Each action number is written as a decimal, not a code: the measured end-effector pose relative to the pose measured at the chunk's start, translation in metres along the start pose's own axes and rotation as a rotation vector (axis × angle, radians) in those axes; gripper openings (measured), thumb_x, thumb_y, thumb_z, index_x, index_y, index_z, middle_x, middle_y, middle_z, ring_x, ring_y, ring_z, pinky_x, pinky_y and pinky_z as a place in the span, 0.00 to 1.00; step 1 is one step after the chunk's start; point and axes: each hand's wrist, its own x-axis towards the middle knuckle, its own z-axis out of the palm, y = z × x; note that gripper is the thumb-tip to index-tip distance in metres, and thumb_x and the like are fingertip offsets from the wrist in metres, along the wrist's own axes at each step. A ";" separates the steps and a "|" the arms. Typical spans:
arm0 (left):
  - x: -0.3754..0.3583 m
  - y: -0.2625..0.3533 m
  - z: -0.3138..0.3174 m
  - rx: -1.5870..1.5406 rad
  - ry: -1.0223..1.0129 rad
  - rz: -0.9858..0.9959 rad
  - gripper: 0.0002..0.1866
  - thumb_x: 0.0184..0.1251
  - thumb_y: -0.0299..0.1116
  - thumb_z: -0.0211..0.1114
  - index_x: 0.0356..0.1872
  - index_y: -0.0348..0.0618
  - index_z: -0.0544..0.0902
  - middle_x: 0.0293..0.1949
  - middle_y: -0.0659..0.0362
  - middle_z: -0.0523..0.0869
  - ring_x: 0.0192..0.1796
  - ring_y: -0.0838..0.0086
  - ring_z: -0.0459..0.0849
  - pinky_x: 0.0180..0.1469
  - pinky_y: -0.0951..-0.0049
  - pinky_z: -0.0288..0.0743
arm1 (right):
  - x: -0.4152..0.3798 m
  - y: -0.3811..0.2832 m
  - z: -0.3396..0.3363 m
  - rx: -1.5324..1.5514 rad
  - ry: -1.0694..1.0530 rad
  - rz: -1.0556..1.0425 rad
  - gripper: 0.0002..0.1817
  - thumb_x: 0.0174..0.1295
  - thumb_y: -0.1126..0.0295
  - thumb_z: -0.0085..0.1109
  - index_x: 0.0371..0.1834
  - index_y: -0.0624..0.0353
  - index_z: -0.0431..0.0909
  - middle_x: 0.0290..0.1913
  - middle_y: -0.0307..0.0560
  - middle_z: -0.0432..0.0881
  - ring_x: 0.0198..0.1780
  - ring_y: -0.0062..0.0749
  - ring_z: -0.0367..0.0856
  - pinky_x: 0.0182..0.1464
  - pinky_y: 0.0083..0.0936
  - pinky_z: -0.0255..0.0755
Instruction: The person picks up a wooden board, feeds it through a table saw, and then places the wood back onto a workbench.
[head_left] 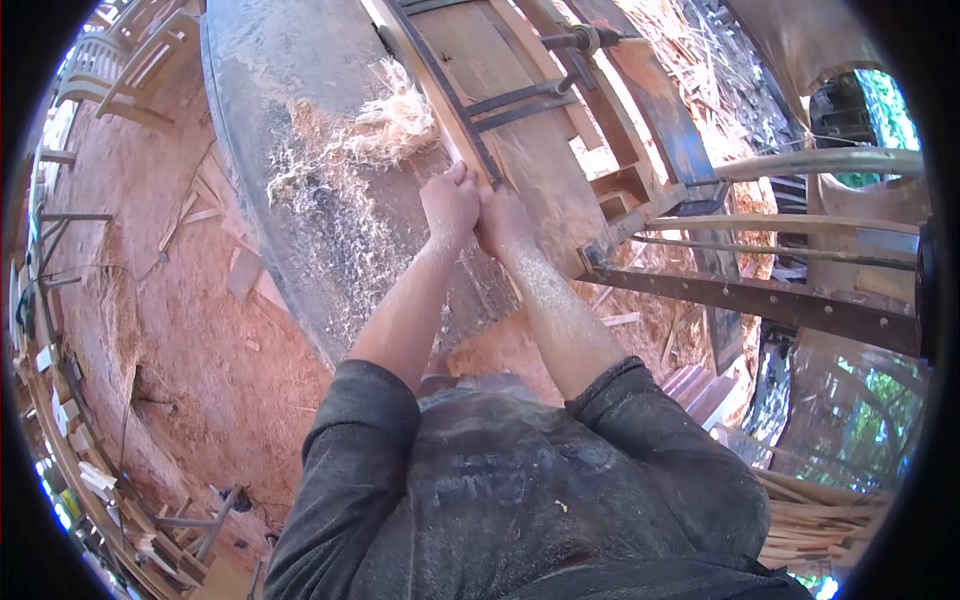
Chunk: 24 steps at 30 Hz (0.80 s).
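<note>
Both of my hands meet at the near part of a long, narrow wooden strip (437,93) that lies along the edge of the workbench (240,70). My left hand (451,205) is closed with its knuckles up, and what its fingers hold is hidden. Beside it, touching, my right hand (505,220) is closed near the strip and a dark metal bar (455,100); its grip is also hidden. Sawdust covers the right forearm. Pale curled shavings (395,120) lie on the bench left of the strip, with finer dust spread toward me.
A wooden frame with metal clamps (520,105) stands right of the strip. A drilled metal beam (760,297) and curved rails (820,163) extend at the right. A wooden chair (135,70) is at the upper left. Wood offcuts (243,272) lie on the dusty floor.
</note>
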 end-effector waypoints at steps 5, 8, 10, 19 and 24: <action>0.005 0.026 -0.018 -0.066 -0.057 -0.072 0.11 0.71 0.33 0.69 0.49 0.43 0.93 0.29 0.49 0.92 0.35 0.65 0.93 0.44 0.63 0.82 | 0.023 0.008 0.023 0.052 -0.003 0.068 0.17 0.72 0.63 0.57 0.54 0.64 0.83 0.51 0.70 0.84 0.51 0.68 0.85 0.58 0.53 0.79; 0.009 0.008 -0.010 0.011 0.026 0.024 0.11 0.70 0.35 0.69 0.48 0.45 0.93 0.29 0.47 0.91 0.35 0.62 0.93 0.44 0.61 0.81 | -0.018 0.013 0.006 0.132 0.022 0.155 0.20 0.74 0.59 0.57 0.56 0.67 0.80 0.52 0.71 0.84 0.52 0.70 0.83 0.58 0.54 0.78; 0.007 0.003 -0.007 0.045 0.077 0.077 0.11 0.70 0.37 0.69 0.47 0.46 0.93 0.31 0.44 0.90 0.37 0.58 0.93 0.44 0.59 0.81 | -0.063 0.020 -0.002 0.188 0.093 0.104 0.21 0.74 0.58 0.58 0.56 0.67 0.78 0.51 0.70 0.84 0.53 0.71 0.82 0.57 0.54 0.77; 0.011 0.010 -0.013 0.062 0.044 0.002 0.15 0.72 0.40 0.70 0.56 0.50 0.91 0.40 0.44 0.93 0.43 0.60 0.94 0.50 0.63 0.82 | -0.105 0.042 0.008 0.263 0.193 0.068 0.18 0.67 0.60 0.68 0.46 0.65 0.78 0.49 0.67 0.81 0.52 0.65 0.81 0.55 0.53 0.75; 0.029 0.001 -0.004 -0.182 0.089 -0.045 0.19 0.76 0.40 0.68 0.63 0.49 0.87 0.45 0.44 0.93 0.46 0.61 0.95 0.52 0.66 0.82 | -0.073 0.020 0.009 0.321 0.280 0.159 0.19 0.65 0.60 0.69 0.48 0.64 0.79 0.49 0.65 0.81 0.53 0.63 0.81 0.56 0.51 0.76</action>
